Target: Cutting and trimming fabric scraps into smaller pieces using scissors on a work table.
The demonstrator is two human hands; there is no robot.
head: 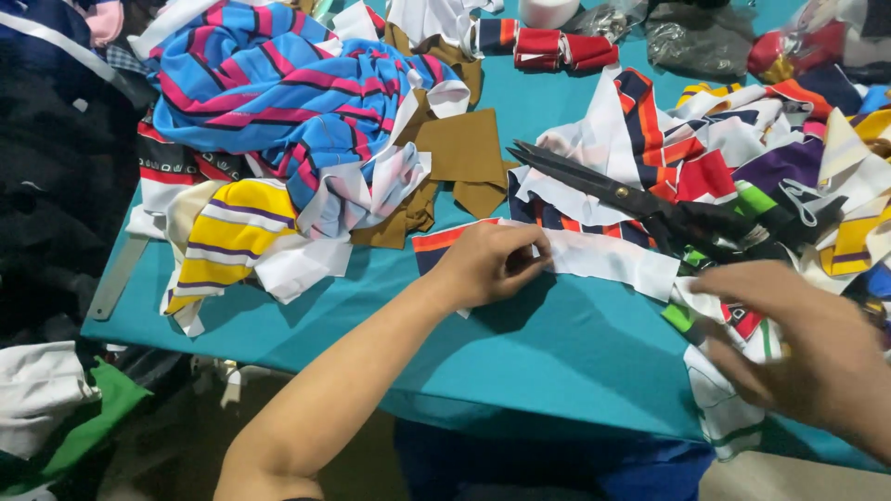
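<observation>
My left hand point(492, 262) rests fingers-down on a white fabric strip with a navy and orange end point(613, 260), pinching it against the teal table point(520, 343). Over a heap of white, green and red fabric scraps point(733, 371) at the table's right edge, my right hand point(817, 357) hovers blurred, fingers curved; whether it grips a scrap I cannot tell. Large black scissors point(631, 197) lie just beyond the strip, blades pointing left, handles among the scraps.
A blue, pink and black striped cloth pile point(269, 93) fills the table's back left, with brown pieces point(464, 153) and a yellow striped piece point(232, 232) beside it. Mixed coloured scraps point(780, 139) crowd the right. Red rolled bands point(557, 46) lie at the back. A metal ruler point(116, 278) overhangs the left edge.
</observation>
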